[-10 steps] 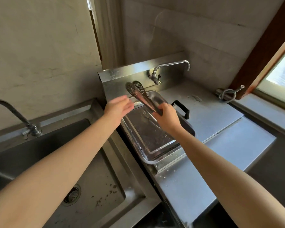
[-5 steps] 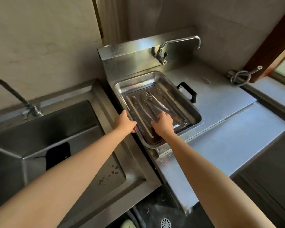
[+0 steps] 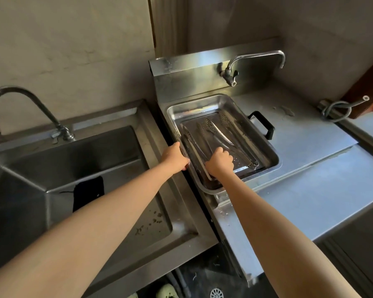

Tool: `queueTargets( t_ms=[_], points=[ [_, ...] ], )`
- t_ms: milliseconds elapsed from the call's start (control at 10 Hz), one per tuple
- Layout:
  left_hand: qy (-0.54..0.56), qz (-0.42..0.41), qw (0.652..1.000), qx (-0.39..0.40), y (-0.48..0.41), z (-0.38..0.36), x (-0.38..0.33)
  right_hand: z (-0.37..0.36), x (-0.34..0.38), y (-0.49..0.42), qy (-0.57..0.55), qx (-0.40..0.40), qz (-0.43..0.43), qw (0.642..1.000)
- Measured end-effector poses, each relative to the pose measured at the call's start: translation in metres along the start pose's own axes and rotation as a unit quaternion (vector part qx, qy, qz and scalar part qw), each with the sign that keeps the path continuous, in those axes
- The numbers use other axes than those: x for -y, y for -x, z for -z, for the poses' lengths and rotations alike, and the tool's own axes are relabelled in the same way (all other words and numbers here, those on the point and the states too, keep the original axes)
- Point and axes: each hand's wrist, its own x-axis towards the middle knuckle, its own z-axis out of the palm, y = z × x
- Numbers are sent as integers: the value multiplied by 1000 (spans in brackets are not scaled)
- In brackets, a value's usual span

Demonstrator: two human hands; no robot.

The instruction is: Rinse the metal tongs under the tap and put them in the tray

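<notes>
Right hand: the right hand (image 3: pixel 220 161) is down inside the shallow rectangular stainless-steel tray (image 3: pixel 274 157), fingers curled round the handle end of the perforated metal tongs (image 3: pixel 215 131).
Left hand: the left hand (image 3: pixel 175 156) is clamped on the tray's left rim, steadying it.
Tongs: lying in the tray beside other long metal utensils; tips point toward the chrome wall tap (image 3: pixel 254 61).
Stage: looks like placement is nearly done, only the release left.
Risk, tray: it overhangs the wet steel counter (image 3: pixel 310 147) edge nearest the person; letting go on the left could tip or slide it.
Risk, tongs: wet metal, a snagged finger could drag them out.
</notes>
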Motion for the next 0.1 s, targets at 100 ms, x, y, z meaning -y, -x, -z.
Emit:
queueTargets(
  t_ms=[100],
  points=[
    [-67, -22, 997, -2, 0, 13, 9, 5, 0, 3, 14, 20, -4, 1000]
  ],
)
